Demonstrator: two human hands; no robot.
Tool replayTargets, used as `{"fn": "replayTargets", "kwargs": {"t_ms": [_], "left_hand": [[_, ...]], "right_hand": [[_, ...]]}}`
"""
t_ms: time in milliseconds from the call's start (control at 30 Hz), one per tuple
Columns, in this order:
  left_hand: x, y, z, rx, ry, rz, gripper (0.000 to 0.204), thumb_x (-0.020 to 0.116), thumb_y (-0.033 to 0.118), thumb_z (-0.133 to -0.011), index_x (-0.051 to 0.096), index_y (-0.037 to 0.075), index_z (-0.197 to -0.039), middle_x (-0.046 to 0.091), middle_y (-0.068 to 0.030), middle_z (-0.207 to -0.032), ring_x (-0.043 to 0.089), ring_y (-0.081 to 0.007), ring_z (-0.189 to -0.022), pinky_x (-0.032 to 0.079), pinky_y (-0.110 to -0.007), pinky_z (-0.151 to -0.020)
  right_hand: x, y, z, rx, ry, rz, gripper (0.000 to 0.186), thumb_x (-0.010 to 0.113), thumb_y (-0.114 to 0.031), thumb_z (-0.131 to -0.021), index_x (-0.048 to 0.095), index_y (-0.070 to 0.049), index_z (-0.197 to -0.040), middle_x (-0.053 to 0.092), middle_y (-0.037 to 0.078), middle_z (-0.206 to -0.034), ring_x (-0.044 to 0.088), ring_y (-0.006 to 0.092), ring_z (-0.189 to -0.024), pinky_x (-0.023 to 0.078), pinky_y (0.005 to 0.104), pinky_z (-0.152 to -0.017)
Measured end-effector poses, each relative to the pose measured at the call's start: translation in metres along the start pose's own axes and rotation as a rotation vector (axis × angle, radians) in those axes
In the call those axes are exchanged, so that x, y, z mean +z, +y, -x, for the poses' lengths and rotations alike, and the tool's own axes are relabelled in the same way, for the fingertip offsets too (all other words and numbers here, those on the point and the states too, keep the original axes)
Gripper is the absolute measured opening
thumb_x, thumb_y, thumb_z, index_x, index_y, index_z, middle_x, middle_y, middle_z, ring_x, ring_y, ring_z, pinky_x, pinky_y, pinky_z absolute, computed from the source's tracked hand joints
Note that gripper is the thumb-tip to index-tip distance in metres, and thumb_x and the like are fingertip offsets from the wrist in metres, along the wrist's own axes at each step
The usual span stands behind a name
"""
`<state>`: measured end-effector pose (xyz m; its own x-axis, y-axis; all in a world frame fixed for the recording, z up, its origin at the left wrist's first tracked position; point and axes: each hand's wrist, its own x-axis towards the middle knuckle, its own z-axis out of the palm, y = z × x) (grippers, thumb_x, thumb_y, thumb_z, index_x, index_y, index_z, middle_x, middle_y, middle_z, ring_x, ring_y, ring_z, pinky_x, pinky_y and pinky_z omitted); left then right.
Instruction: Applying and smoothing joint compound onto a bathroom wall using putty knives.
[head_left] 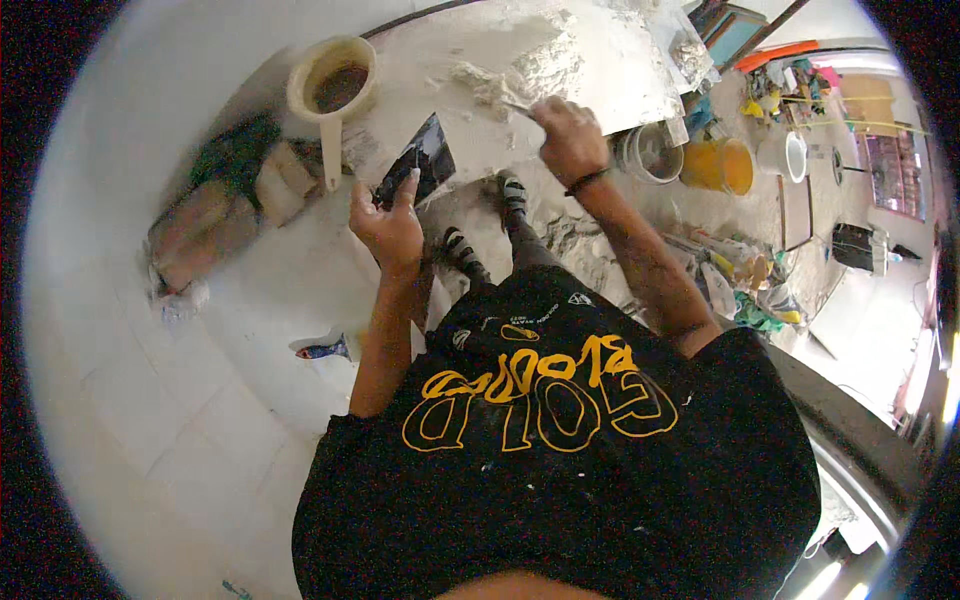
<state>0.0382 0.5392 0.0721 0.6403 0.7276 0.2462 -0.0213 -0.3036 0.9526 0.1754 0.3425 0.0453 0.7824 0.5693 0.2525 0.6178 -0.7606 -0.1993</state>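
Note:
My left hand (388,228) grips a dark, flat, shiny metal plate (432,165), like a plasterer's blade, its fingers along the lower edge. The plate is tilted over the near edge of a pale, powder-covered work surface (420,90). My right hand (572,148) is closed around a small trowel (518,107); its handle is hidden in the fist and only a thin bit of blade shows. That blade points at a heap of wet whitish plaster (490,82) on the surface.
Left of the plate stands a cream long-handled dipper (333,150). A paintbrush (325,350) lies further left. A grey bucket (655,155), a yellow bucket (735,168) and a white bucket (795,157) stand at the right. Bags and clutter (740,270) lie beyond my right forearm.

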Motion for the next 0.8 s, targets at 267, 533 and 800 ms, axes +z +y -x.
{"fn": "replayTargets", "kwargs": {"t_ms": [267, 533, 800], "left_hand": [[-0.051, -0.051, 0.022, -0.179, 0.014, 0.042, 0.021, 0.071, 0.007, -0.072, 0.054, -0.004, -0.079, 0.058, -0.0087, -0.071, 0.052, -0.0155, -0.064, 0.043, -0.029, -0.062], [-0.091, -0.055, 0.023, -0.135, 0.086, -0.089, 0.028, 0.071, 0.015, -0.073, 0.051, -0.004, -0.078, 0.055, -0.0128, -0.071, 0.05, -0.0218, -0.066, 0.041, -0.034, -0.063], [-0.081, -0.064, 0.032, -0.112, 0.046, -0.121, 0.032, 0.07, 0.018, -0.075, 0.053, -0.007, -0.087, 0.058, -0.0166, -0.082, 0.053, -0.0224, -0.077, 0.042, -0.034, -0.076]], "right_hand": [[0.049, -0.025, -0.022, 0.066, -0.056, 0.095, 0.021, 0.052, -0.003, -0.068, 0.062, -0.012, -0.084, 0.061, 0.011, -0.085, 0.06, 0.0294, -0.077, 0.048, 0.0417, -0.065], [0.063, -0.022, -0.016, 0.098, -0.151, 0.03, 0.026, 0.051, -0.005, -0.066, 0.063, -0.011, -0.089, 0.062, 0.011, -0.09, 0.059, 0.0309, -0.085, 0.048, 0.0427, -0.071], [0.053, 0.023, -0.019, -0.016, -0.133, 0.092, 0.026, 0.052, -0.002, -0.062, 0.063, -0.01, -0.084, 0.063, 0.011, -0.081, 0.06, 0.032, -0.072, 0.05, 0.0418, -0.067]]}}
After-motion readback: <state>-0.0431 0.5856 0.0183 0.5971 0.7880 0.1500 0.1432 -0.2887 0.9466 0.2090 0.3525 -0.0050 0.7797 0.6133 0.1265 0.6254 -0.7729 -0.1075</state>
